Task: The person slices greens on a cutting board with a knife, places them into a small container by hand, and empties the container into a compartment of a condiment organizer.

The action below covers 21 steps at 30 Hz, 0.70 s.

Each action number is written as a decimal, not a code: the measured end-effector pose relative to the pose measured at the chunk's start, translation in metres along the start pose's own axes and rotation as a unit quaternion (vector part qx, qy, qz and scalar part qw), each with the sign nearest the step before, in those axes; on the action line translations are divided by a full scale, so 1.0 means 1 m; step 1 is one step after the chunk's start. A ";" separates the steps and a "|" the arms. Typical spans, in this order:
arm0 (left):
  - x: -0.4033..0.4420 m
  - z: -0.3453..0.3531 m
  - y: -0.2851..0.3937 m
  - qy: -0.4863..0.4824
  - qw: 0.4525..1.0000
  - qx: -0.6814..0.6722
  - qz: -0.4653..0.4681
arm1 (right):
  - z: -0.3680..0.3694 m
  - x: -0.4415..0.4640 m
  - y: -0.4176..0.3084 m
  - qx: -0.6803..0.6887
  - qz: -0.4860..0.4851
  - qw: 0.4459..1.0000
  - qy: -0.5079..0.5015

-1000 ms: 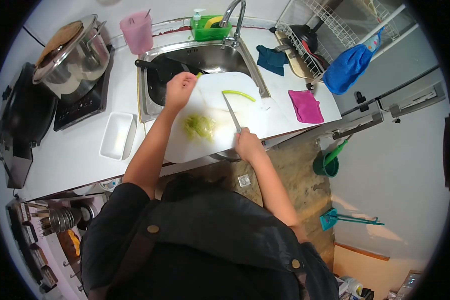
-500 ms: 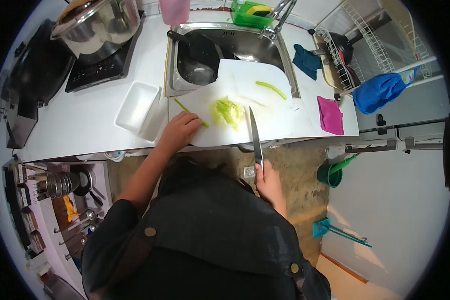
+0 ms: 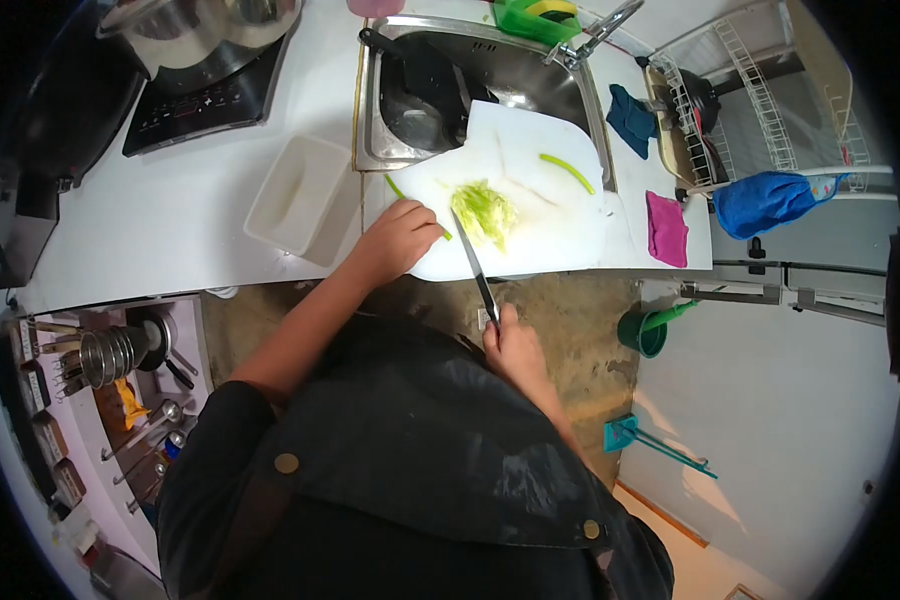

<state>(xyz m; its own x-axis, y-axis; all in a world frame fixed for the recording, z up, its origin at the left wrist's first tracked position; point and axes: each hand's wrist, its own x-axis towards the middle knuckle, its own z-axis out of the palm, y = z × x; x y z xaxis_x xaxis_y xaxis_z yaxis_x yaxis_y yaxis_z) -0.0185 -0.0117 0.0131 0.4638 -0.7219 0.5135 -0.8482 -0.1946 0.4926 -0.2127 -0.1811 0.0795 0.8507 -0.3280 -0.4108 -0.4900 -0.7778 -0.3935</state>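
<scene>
My left hand (image 3: 402,240) presses down with curled fingers on a thin green vegetable stalk (image 3: 394,186) on the white cutting board (image 3: 535,245). The stalk's two ends stick out past the hand; its middle is covered. In my right hand (image 3: 516,345) is the handle of a kitchen knife (image 3: 472,256). Its blade points away from me, between my left hand and a heap of pale green shredded vegetable (image 3: 484,212), with the tip at the heap's left edge. A second green stalk (image 3: 568,173) lies curved on the board's far right part.
The board overlaps the near edge of a steel sink (image 3: 372,152) holding a black pan (image 3: 415,85). To the left are a white plastic tub (image 3: 295,195) and a cooktop (image 3: 205,110) bearing a steel pot (image 3: 205,45). A pink cloth (image 3: 667,229) and a dark blue cloth (image 3: 631,120) lie right.
The knife has swung leftward, from right of the shredded heap to its left side near my left hand. My left hand stays on the stalk. The whole view has shifted a little.
</scene>
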 end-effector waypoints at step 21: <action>0.002 -0.006 -0.003 -0.053 0.994 -0.087 0.046 | -0.006 -0.017 0.006 -0.059 0.011 0.998 0.009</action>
<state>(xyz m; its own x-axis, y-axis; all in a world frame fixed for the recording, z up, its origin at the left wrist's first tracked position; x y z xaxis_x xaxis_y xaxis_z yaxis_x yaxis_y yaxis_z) -0.0139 -0.0087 0.0165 0.3490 -0.7985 0.4906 -0.8245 -0.0127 0.5658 -0.2285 -0.1831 0.0888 0.8440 -0.3548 -0.4022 -0.4837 -0.8274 -0.2852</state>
